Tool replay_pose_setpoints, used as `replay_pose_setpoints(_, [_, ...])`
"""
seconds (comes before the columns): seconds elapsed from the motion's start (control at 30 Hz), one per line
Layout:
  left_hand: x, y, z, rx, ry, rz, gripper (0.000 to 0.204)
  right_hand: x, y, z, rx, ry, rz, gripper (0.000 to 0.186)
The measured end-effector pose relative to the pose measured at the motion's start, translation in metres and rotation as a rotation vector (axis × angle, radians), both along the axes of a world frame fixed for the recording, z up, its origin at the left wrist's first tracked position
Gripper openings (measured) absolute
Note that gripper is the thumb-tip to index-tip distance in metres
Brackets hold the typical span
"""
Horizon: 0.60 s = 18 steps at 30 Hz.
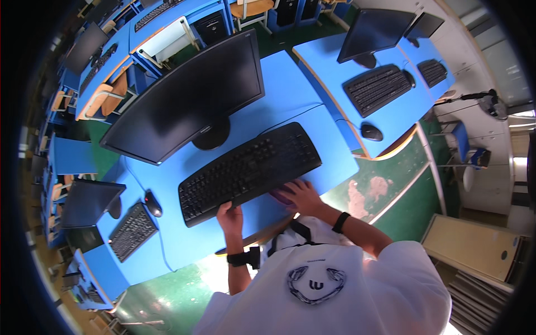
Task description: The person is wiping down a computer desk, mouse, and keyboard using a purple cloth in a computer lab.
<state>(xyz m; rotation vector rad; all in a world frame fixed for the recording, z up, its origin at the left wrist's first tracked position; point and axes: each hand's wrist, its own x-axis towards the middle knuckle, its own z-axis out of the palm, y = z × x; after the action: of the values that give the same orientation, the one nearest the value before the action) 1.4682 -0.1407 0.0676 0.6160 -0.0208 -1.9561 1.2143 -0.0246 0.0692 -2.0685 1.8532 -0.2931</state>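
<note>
Left hand half-curled around keyboard

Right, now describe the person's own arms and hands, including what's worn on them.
The left hand and right hand wear no gloves. A black strap with a blocky black piece circles the left wrist; a slimmer black band circles the right. Short white sleeves leave the forearms uncovered.

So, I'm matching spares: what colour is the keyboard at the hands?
The keyboard is black; see the head view.
</note>
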Motion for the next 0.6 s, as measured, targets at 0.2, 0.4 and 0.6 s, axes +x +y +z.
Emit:
replay_pose_setpoints(0.2, [-0.007, 0.015, 0.018, 0.148, 0.038, 0.118, 0.033, -0.047, -0.046, -0.041, -0.156, -0.142, -0.374, 0.057])
replay_pose_setpoints(0.4, [-0.032, 0.027, 0.052, 0.123, 0.029, 0.097, 0.043, -0.139, -0.138, -0.052, -0.3, 0.109, -0.722, 0.053])
replay_pose_setpoints(0.6, [-0.06, 0.04, 0.085, 0.095, 0.162, 0.149, 0.067, -0.169, -0.211, -0.048, -0.221, 0.189, -0.913, 0.056])
